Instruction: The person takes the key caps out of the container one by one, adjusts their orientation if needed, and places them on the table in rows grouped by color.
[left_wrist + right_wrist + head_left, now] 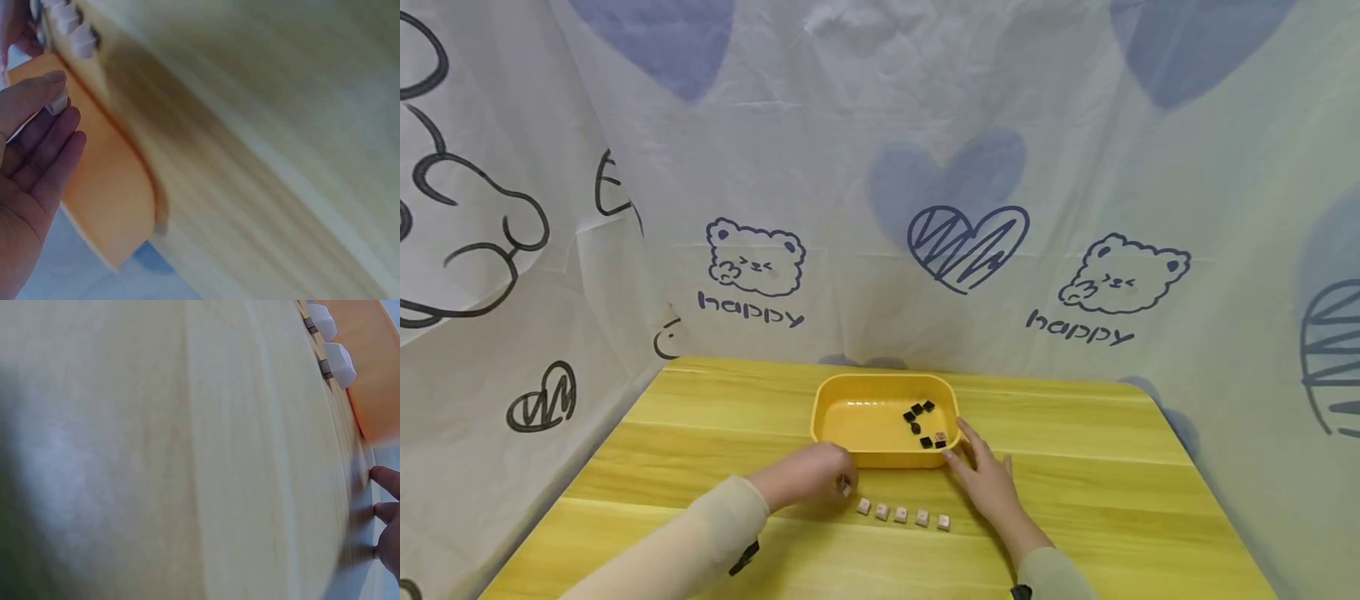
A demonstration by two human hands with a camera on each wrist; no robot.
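My left hand (pixel 811 473) pinches a white keycap (pixel 58 102) between thumb and fingertips, just off the front left corner of the yellow tray (pixel 887 460). Below the tray, several white keycaps (pixel 901 515) stand in a row on the table, the left end of the row close to this hand. At the tray's front right corner is my right hand (pixel 988 490), its fingers spread and fingertips right at the rim. Several black keycaps (pixel 917 409) and one pale keycap (pixel 941 437) lie in the right part of the tray.
The yellow wood-grain table (pixel 1075 467) reaches back to a white cloth (pixel 850 167) printed with hearts and bears. More of this cloth hangs at the left and right sides.
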